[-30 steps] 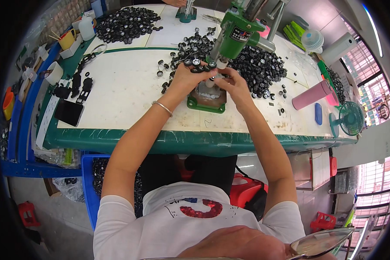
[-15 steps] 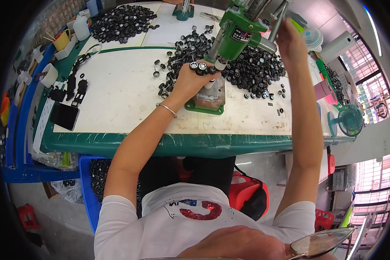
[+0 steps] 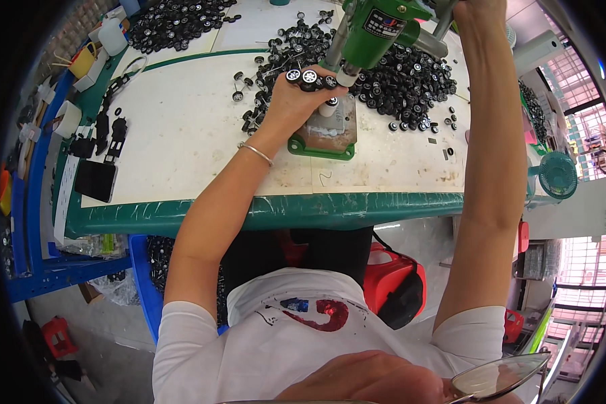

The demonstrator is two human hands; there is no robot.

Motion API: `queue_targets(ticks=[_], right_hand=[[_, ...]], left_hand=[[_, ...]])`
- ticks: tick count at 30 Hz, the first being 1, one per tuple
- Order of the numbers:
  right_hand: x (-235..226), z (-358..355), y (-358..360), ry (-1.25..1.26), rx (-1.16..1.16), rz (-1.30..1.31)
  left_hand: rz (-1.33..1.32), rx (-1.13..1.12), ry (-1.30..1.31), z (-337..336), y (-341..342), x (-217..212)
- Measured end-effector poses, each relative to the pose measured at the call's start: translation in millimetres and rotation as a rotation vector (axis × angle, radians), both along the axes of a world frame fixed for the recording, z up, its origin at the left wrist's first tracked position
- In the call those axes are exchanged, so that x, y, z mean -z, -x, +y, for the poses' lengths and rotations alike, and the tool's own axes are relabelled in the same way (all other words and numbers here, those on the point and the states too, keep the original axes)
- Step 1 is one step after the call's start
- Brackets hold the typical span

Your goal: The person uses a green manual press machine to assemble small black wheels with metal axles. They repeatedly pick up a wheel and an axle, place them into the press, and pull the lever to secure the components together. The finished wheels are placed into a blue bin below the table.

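Note:
My left hand is closed around several small black toy wheels with silver hubs, just under the ram of a green hand press. Another wheel sits on the pale post that rises from the press base, directly below the ram. At the top edge, my right hand is closed at the end of the press's metal lever; its fingertips are partly hidden.
Loose wheels lie in a heap right of the press, and wheels on thin axles are scattered to its left. Another pile is at the far left. A dark phone and black plastic parts lie on the left.
My right hand has risen and moved farther from me, to the lever's end at the top edge. My left hand stays by the ram with the wheels. The whole view has shifted slightly.

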State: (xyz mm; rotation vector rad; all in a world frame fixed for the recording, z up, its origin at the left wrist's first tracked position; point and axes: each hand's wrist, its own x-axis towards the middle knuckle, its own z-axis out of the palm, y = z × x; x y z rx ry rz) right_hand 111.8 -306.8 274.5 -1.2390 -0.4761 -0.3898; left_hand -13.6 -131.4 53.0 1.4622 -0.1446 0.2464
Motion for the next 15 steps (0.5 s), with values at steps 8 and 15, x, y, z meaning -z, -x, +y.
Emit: queue_targets(ticks=[8,15], right_hand=[[-7,-35,-5,-0.115,-0.474,-0.043],[11,6,61,-0.172,-0.07,-0.322]], left_hand=[[-0.034,0.024,0.0,-1,-2,1],[-0.006,-0.013,-0.019,3,3,2]])
